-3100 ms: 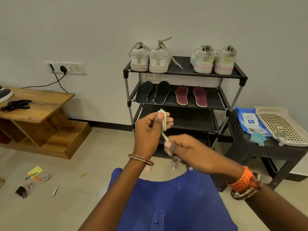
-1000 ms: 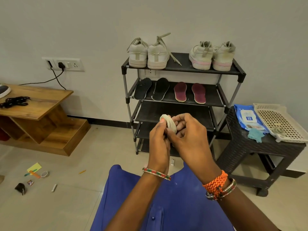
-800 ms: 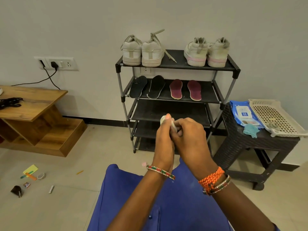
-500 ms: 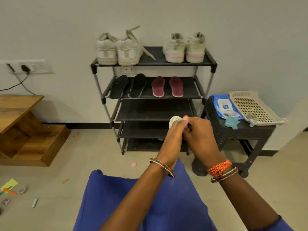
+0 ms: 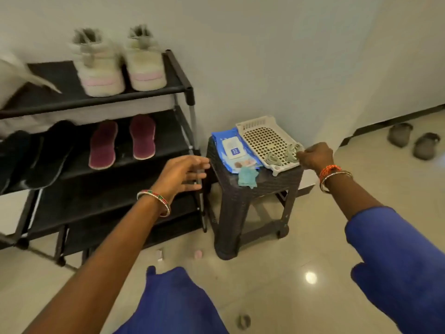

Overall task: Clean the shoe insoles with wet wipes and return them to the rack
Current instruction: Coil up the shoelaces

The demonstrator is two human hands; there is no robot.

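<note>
Since rolling it, your right hand [image 5: 315,157] carries the coiled pale lace [image 5: 292,149] to the white perforated tray's [image 5: 255,121] right edge, pinching it; your left hand [image 5: 185,173] hovers open. Maroon and black insoles [image 5: 142,137] lie on the black rack's [image 5: 180,88] second shelf; the blue wipes pack [image 5: 232,147] is shut, so cleaning seems unstarted.

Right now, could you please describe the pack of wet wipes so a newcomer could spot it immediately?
Right of the shoe rack stands a dark stool. On its top, the wet wipes pack lies flat beside the white basket; it alone is blue, with a white label.
</note>
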